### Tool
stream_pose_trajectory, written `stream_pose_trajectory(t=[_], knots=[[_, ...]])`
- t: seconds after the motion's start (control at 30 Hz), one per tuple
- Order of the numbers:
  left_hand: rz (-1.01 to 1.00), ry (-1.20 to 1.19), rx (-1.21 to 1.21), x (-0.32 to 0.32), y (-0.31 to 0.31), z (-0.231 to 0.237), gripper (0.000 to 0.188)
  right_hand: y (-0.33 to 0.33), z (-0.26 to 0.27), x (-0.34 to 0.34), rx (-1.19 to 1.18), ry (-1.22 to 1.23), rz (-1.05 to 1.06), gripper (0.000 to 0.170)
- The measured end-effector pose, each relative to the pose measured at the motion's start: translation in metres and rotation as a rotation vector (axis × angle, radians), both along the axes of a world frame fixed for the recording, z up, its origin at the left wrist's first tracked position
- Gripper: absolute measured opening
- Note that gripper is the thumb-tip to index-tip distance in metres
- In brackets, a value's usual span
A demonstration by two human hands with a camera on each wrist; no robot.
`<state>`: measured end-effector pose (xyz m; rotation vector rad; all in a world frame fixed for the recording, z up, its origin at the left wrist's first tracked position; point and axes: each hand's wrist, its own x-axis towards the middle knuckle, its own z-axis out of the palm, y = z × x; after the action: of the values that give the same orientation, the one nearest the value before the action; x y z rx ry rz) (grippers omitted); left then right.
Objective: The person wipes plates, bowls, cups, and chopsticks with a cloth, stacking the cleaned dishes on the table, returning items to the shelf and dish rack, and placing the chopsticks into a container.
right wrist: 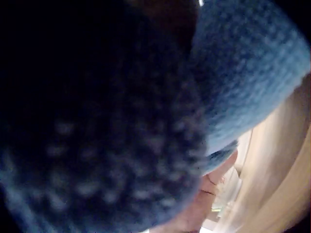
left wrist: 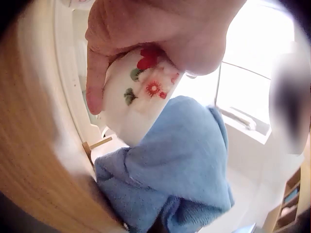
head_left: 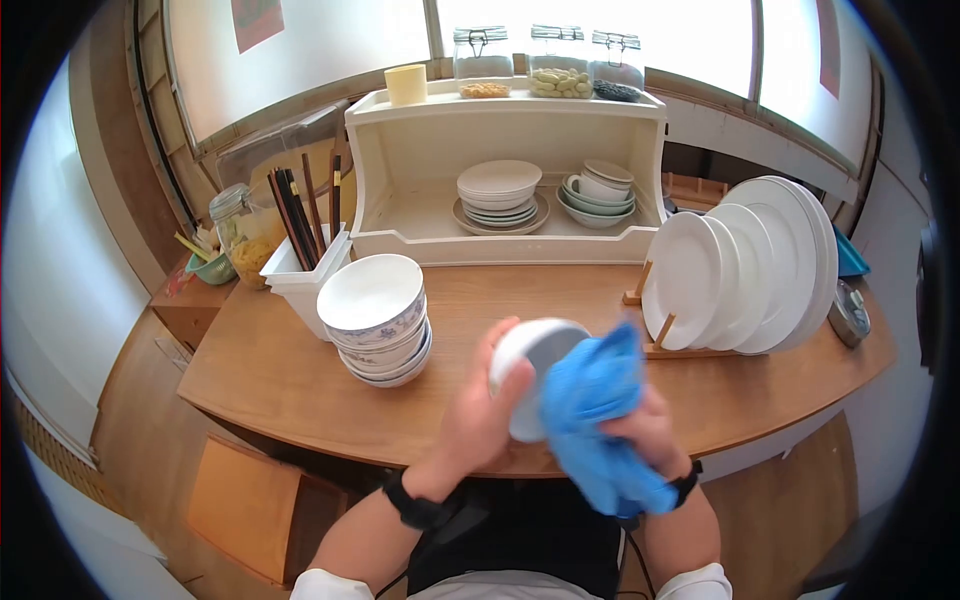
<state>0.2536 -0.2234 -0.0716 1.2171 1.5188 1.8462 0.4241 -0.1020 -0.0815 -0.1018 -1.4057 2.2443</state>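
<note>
My left hand grips a white bowl by its side, thumb at the rim, tilted over the table's front. Red flowers and green leaves decorate the bowl's outside in the left wrist view. A blue cloth is bunched in my right hand and lies against the bowl's rim. That cloth fills most of the right wrist view and hides much of the hand. To the left stands a stack of white bowls, the upper one with a blue pattern.
White plates stand upright in a wooden rack at the right. Behind, a cream shelf holds stacked dishes and bowls, with glass jars on top. A white holder with chopsticks stands at the left. The wooden table curves toward me.
</note>
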Motion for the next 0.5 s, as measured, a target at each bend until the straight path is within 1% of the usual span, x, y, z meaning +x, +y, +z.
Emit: stream_pose_trajectory(t=[0.03, 0.07, 0.1, 0.13, 0.17, 0.2, 0.27, 0.3, 0.33, 0.37, 0.4, 0.47, 0.5], knots=[[-0.026, -0.159, 0.069, -0.012, 0.016, -0.005, 0.061, 0.008, -0.006, 0.014, -0.009, 0.060, -0.093, 0.045], [-0.020, -0.156, 0.064, -0.017, 0.024, -0.006, 0.061, 0.013, -0.010, 0.024, -0.018, 0.118, -0.182, 0.046], [-0.053, -0.370, -0.001, -0.021, 0.031, -0.002, 0.061, 0.015, -0.011, 0.029, -0.024, 0.121, -0.178, 0.046], [-0.088, -0.583, -0.065, -0.024, 0.037, 0.004, 0.061, 0.015, -0.010, 0.033, -0.060, 0.158, -0.292, 0.043], [-0.103, -0.615, -0.187, -0.024, 0.041, 0.014, 0.053, 0.015, -0.010, 0.036, -0.095, 0.194, -0.409, 0.039], [-0.103, -0.612, -0.191, -0.026, 0.048, 0.014, 0.053, 0.015, -0.019, 0.038, -0.099, 0.195, -0.410, 0.039], [-0.123, -0.496, -0.244, -0.033, 0.069, 0.008, 0.061, 0.016, -0.040, 0.040, 0.128, 0.037, -0.676, 0.034], [-0.122, -0.492, -0.244, -0.036, 0.078, 0.005, 0.061, 0.011, -0.038, 0.041, 0.203, 0.013, -0.690, 0.027], [-0.071, -0.478, -0.281, -0.040, 0.087, 0.003, 0.060, 0.007, -0.036, 0.041, 0.199, 0.016, -0.688, 0.027], [-0.020, -0.464, -0.319, -0.042, 0.093, 0.001, 0.060, 0.003, -0.035, 0.041, 0.253, 0.016, -0.664, 0.026], [-0.018, -0.459, -0.321, -0.043, 0.097, 0.002, 0.060, 0.000, -0.035, 0.041, 0.307, 0.017, -0.640, 0.025], [0.092, -0.409, -0.356, -0.044, 0.106, 0.004, 0.055, -0.001, -0.038, 0.042, 0.335, 0.017, -0.655, 0.024], [0.091, -0.404, -0.358, -0.047, 0.112, 0.001, 0.055, -0.002, -0.039, 0.043, 0.394, 0.018, -0.644, 0.024]])
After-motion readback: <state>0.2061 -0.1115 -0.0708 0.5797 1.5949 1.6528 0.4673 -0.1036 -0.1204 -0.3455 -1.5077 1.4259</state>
